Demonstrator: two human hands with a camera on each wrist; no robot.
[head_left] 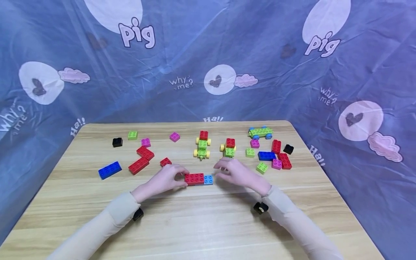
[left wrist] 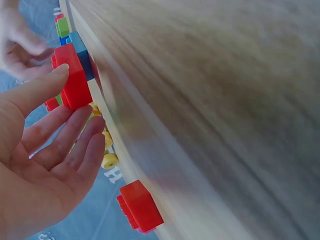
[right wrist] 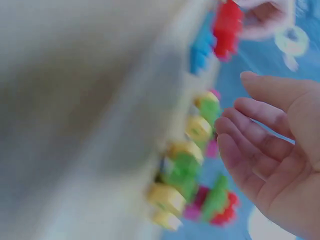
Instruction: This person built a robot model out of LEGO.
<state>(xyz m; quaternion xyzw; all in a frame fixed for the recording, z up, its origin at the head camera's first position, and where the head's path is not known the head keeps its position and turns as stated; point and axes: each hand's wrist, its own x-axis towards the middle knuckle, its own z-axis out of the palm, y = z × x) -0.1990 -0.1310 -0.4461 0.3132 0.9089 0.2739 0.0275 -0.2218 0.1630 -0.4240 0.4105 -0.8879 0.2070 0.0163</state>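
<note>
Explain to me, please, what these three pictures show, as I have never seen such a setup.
There is no machine here, only a person's two bare hands. The wide picture comes from a camera worn on the head; the two tilted ones come from cameras on the wrists. On the wooden table lie loose toy bricks, with small wheeled builds farther back. The left hand has its grip on a red brick, which sits partly over a light-blue brick. The right hand is close by, holding nothing.
</note>
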